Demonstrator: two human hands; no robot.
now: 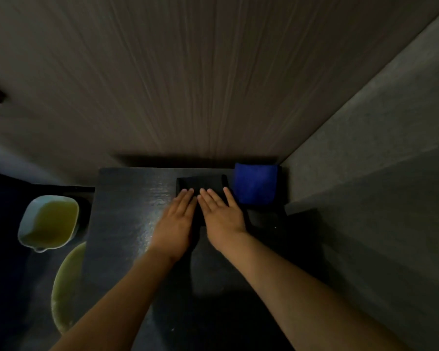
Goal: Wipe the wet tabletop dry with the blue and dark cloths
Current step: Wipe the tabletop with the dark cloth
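A dark tabletop (127, 211) fills the lower middle of the view, with a wet sheen left of my hands. A folded dark cloth (200, 183) lies flat near the table's far edge. My left hand (175, 219) and my right hand (221, 214) rest side by side, palms down and fingers straight, with the fingertips pressing on the cloth's near part. Neither hand grips it. A folded blue cloth (255, 183) sits just right of the dark cloth, at the far right corner, untouched.
A pale square basin (48, 221) of yellowish liquid stands to the left of the table, with a round pale green object (66, 287) below it. A striped wall (188, 84) rises behind the table, and a grey wall (365, 160) closes the right side.
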